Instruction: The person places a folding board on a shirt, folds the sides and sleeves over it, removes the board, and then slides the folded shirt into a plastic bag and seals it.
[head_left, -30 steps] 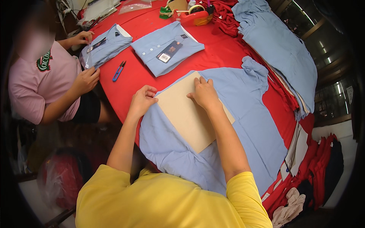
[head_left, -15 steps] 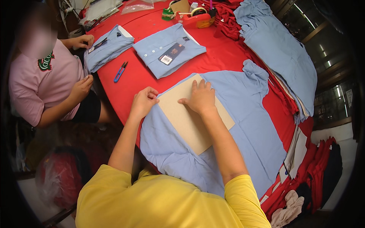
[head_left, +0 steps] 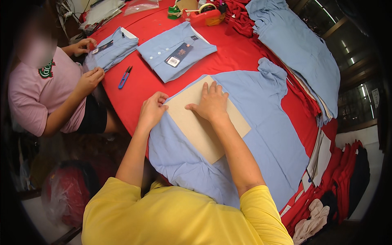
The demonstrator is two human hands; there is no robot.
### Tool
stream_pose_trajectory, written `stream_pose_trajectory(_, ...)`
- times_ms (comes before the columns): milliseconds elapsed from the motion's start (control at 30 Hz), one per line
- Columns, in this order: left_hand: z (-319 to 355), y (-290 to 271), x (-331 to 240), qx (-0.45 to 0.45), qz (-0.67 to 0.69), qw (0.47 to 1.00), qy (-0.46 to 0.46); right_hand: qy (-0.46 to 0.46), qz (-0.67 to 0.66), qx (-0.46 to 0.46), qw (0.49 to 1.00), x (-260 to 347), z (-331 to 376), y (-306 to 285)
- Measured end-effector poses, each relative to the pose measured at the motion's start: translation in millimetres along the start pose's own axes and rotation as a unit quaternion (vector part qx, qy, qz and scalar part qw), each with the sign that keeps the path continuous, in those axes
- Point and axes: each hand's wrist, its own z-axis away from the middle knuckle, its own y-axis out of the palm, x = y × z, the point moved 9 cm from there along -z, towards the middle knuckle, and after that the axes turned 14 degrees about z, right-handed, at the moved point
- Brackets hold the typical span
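Note:
A light blue shirt (head_left: 269,126) lies spread on the red-covered table in front of me. On top of it rests a rectangular beige cardboard sheet (head_left: 200,134), set at a slant. My right hand (head_left: 213,103) presses flat on the sheet's upper part, fingers spread. At the sheet's left corner, my left hand (head_left: 152,111) is closed, thumb and fingers pinching the edge of the shirt. Beyond my hands is a folded light blue shirt (head_left: 173,67) with white buttons and a dark hang tag (head_left: 179,54).
Blue-handled thread snips (head_left: 125,77) lie left of the folded shirt. A co-worker (head_left: 49,94) in pink handles another folded blue shirt (head_left: 112,51). A red tape dispenser (head_left: 202,17) stands at the back. Stacked blue garments (head_left: 298,53) line the right side; red garments (head_left: 343,175) are piled below.
My hands keep nearly the same places on the shirt and cardboard. The co-worker's nearer hand has moved up toward their folded shirt. The whole view has shifted slightly.

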Motion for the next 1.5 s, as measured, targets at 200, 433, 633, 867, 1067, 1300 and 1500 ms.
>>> stream_pose_trajectory(200, -14, 4, 22, 0.052, 0.126, 0.991, -0.008, -0.001, -0.001, 0.014, 1.000, 2, -2, 2)
stream_pose_trajectory(433, -15, 3, 20, 0.056, 0.150, 0.987, -0.013, -0.003, 0.011, 0.010, 1.000, 3, -2, 3)
stream_pose_trajectory(633, -6, 1, -7, 0.032, 0.025, 0.999, 0.001, -0.003, 0.025, -0.011, 1.000, 2, -2, 1)
stream_pose_trajectory(867, 0, 29, -60, -0.010, -0.247, 0.938, 0.244, 0.008, 0.013, -0.014, 1.000, -3, 1, 2)
stream_pose_trajectory(1067, -93, 125, -77, 0.084, -0.229, 0.921, 0.305, 0.003, -0.005, -0.029, 1.000, 1, 3, 6)
stream_pose_trajectory(1300, -164, 169, -72, 0.286, -0.374, 0.880, 0.065, 0.009, -0.044, -0.076, 0.996, 2, 13, 9)
stream_pose_trajectory(1500, -164, 180, -78, 0.327, -0.408, 0.847, 0.094, 0.008, -0.087, -0.123, 0.989, 0, 17, 15)
